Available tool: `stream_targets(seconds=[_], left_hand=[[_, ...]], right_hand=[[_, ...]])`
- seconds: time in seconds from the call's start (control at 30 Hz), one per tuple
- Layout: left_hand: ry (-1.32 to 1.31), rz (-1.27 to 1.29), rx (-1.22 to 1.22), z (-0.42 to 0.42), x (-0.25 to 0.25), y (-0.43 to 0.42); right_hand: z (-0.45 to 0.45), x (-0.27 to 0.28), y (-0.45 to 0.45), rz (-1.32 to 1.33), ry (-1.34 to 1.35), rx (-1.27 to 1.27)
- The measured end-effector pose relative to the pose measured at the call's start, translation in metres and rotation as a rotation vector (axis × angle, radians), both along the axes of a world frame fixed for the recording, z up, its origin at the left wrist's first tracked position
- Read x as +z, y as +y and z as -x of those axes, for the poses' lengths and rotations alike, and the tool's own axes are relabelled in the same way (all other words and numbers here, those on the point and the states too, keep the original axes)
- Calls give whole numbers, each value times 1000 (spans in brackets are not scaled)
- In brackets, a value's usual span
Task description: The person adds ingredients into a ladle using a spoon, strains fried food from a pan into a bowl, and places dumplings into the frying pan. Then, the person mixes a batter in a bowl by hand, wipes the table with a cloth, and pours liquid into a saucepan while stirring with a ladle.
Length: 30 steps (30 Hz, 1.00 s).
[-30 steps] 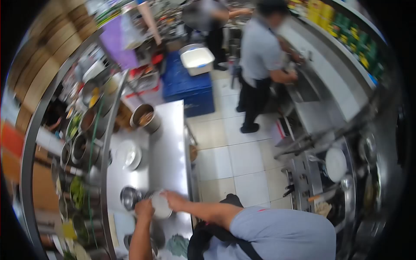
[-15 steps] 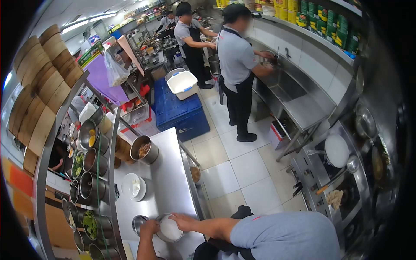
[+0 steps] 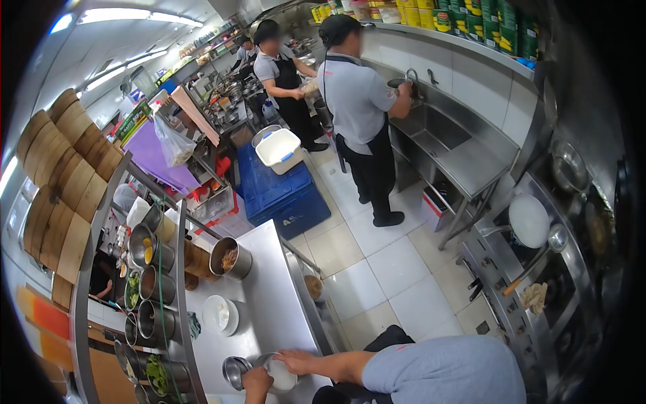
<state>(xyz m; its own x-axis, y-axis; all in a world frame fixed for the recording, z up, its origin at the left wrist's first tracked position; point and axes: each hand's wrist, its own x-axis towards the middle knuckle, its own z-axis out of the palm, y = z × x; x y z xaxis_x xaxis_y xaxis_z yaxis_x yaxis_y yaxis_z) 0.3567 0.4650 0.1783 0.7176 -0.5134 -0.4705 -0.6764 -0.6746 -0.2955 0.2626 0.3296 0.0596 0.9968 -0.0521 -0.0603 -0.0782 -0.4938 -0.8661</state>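
On the steel table [image 3: 269, 289], a bowl [image 3: 282, 377] is held by the left hand [image 3: 258, 381] and right hand [image 3: 296, 361]; "AS" is seen on a blue box [image 3: 279, 195].

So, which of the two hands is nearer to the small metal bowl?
The left. The left hand is right beside the small metal bowl; the right hand is farther off, at the rim of the larger bowl.

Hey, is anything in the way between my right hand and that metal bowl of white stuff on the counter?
Nothing visible is: your right hand is right at the rim of the bowl of white stuff. Your left hand is across from it, beside the small metal bowl.
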Motion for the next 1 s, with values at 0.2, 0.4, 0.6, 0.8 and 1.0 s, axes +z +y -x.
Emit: stream_targets(seconds=[0.2,0.4,0.6,0.8,1.0], left_hand=[[-29,-153,-47,-31,-3,7],[71,-244,83,-36,-49,27],[250,-105,420,-34,-73,72],[205,113,661,-10,-90,68],[175,329,939,15,-44,29]], right_hand=[[-4,-8,5,3,3,26],[-5,-9,9,20,3,-22],[-14,-41,20,-26,-136,-15],[-15,-45,25,23,-201,-87],[-14,-19,25,13,-137,-157]])
